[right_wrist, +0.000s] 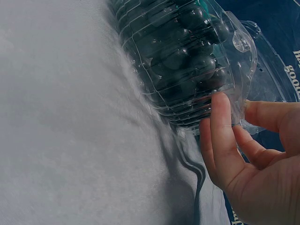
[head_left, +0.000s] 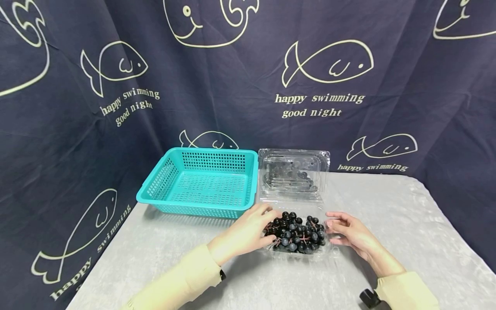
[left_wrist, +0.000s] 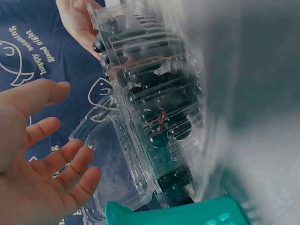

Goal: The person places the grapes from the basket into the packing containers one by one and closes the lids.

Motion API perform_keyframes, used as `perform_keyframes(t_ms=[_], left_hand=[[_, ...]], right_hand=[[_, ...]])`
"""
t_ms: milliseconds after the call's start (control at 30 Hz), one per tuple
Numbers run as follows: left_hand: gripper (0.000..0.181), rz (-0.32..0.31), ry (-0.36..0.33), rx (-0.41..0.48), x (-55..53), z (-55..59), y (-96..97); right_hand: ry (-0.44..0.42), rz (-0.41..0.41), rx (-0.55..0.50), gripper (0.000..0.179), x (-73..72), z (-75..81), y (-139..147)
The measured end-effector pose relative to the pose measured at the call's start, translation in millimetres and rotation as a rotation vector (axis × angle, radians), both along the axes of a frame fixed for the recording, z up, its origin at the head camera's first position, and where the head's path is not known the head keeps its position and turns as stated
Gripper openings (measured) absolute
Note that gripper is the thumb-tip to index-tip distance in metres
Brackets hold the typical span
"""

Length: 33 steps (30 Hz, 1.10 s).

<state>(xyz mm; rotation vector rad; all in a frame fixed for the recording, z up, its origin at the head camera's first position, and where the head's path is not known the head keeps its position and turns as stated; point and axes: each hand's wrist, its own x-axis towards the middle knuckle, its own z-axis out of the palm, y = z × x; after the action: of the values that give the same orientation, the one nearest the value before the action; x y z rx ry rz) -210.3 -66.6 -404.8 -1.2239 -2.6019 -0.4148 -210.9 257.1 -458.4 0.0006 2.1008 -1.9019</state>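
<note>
A bunch of dark grapes (head_left: pixel 294 241) with reddish stems lies in a clear plastic clamshell box (head_left: pixel 292 198), its lid (head_left: pixel 294 154) folded back behind it. My left hand (head_left: pixel 249 228) hovers at the box's left side, over the edge of the grapes. In the left wrist view its fingers (left_wrist: pixel 77 161) are spread and loosely bent, with nothing between them. At the box's right side, my right hand (head_left: pixel 354 234) reaches in with extended fingers. Its fingertips (right_wrist: pixel 220 101) touch the box's outer wall and rim in the right wrist view.
A turquoise plastic basket (head_left: pixel 197 151) with a lattice floor stands left of the lid, at the back of the table. A grey-white cloth (head_left: pixel 391 215) covers the table. Behind hangs a dark blue curtain (head_left: pixel 248 99) with fish drawings.
</note>
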Motion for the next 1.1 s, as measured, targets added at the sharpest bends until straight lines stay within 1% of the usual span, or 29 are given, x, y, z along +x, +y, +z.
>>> perform_keyframes(t_ms=[100, 233, 300, 533, 633, 767, 833, 1033, 1100], left_hand=[[0.052, 0.041, -0.043, 0.048, 3.3, -3.0, -3.6], [0.052, 0.095, -0.128, 0.142, 8.4, -5.0, -8.8], [0.052, 0.115, -0.16, 0.188, 10.8, -5.6, -11.6], [0.052, 0.183, -0.264, 0.286, 14.7, -9.3, -19.9], [0.051, 0.192, -0.295, 0.333, 15.3, -10.2, -22.9], [0.051, 0.183, -0.322, 0.377, 16.6, -12.5, -26.6], [0.05, 0.184, -0.338, 0.388, 16.8, -15.6, -28.2], [0.051, 0.189, -0.418, 0.426, 15.1, -26.1, -31.5], [0.05, 0.189, -0.431, 0.431, 14.6, -28.7, -32.4]], right_hand=[[0.001, 0.0, -0.003, 0.058, 0.2, -0.1, 0.3], [0.001, -0.002, -0.009, 0.059, 0.5, -0.4, 0.3], [0.002, -0.004, -0.01, 0.059, 0.5, -0.5, 0.2], [0.006, -0.002, -0.011, 0.058, -0.2, -1.0, 1.0], [0.007, 0.002, -0.01, 0.057, -0.4, -1.2, 1.6], [0.005, 0.004, -0.01, 0.057, -0.6, -1.8, 1.9], [0.005, 0.003, -0.009, 0.057, -0.6, -2.0, 1.9], [0.006, 0.005, -0.01, 0.059, 0.0, -1.3, 1.3], [0.005, 0.007, -0.014, 0.059, 0.1, -1.2, 1.4]])
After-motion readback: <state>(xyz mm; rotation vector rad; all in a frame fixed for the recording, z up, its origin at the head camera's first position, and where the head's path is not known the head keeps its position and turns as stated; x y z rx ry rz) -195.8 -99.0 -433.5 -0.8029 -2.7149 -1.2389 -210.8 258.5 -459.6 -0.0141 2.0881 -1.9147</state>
